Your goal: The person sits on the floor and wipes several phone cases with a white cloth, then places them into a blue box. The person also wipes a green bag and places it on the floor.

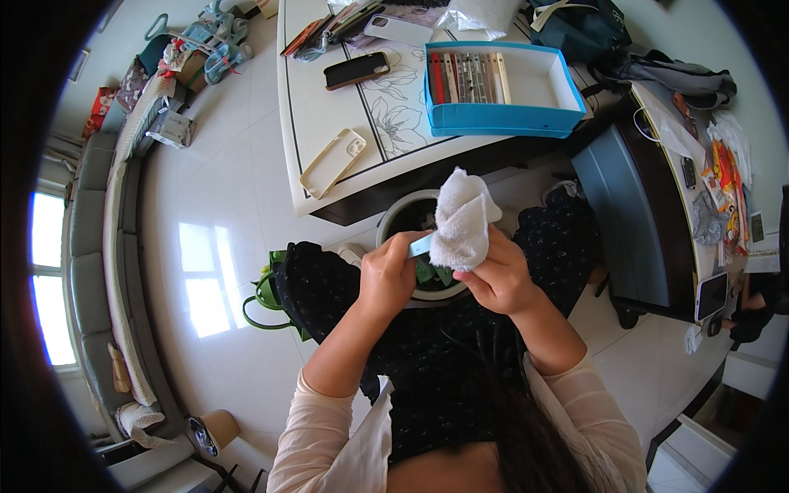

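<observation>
My left hand (pixel 389 266) grips one end of a narrow light blue item (pixel 420 246), which looks like the side of a phone case. Its other end disappears under a folded white terry cloth (pixel 463 219). My right hand (pixel 502 277) holds that cloth wrapped around the item. Both hands are above a round bin (pixel 389 217) with a pale rim, standing between my knees; dark and green scraps show inside. Beyond the bin, a cream phone case (pixel 333 164) and a black phone case with a brown edge (pixel 357 71) lie on the white table (pixel 320 117).
A blue cardboard box (pixel 499 120) on the table holds a row of phone cases. Behind it are a white case (pixel 398 29) and a dark bag (pixel 579 31). A green bag (pixel 266 293) stands by my left knee. A person's arm (pixel 753 301) shows far right.
</observation>
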The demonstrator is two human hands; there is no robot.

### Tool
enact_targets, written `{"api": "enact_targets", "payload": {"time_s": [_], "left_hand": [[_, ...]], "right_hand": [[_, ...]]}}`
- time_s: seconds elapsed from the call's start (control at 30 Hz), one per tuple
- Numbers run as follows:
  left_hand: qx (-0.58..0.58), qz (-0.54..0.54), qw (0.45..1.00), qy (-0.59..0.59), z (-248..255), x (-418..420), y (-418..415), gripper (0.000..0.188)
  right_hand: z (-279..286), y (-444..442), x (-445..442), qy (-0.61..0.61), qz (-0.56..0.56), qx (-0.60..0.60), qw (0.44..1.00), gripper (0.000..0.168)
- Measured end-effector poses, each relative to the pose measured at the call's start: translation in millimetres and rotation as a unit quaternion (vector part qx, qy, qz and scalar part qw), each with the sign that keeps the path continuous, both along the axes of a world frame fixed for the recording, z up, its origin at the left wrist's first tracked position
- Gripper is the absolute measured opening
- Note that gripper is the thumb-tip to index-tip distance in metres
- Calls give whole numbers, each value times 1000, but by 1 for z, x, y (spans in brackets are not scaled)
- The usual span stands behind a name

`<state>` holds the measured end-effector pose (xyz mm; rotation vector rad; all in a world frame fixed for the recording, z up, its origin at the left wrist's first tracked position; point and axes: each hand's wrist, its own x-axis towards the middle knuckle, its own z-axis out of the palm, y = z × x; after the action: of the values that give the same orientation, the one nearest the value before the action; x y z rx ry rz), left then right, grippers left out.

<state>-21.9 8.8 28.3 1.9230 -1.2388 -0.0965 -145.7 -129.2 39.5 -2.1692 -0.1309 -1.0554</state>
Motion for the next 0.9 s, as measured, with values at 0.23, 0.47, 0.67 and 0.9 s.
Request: {"api": "enact_targets", "payload": {"time_s": [0.23, 0.47, 0.67, 0.9], "left_hand": [[-50, 14, 998, 25, -2, 2, 7, 27], [-125, 67, 987, 82, -3, 10, 7, 12], [-110, 34, 990, 78, -5, 6, 4, 20], [-41, -46, 996, 67, -24, 7, 1, 31]], "right_hand": [[-15, -10, -4, 2, -30, -8, 1000, 22], [-67, -13, -23, -12, 33, 584, 811, 30], [-39, -2, -21, -15, 89, 452, 888, 44], [6, 8, -1, 54, 22, -56, 997, 29]]}}
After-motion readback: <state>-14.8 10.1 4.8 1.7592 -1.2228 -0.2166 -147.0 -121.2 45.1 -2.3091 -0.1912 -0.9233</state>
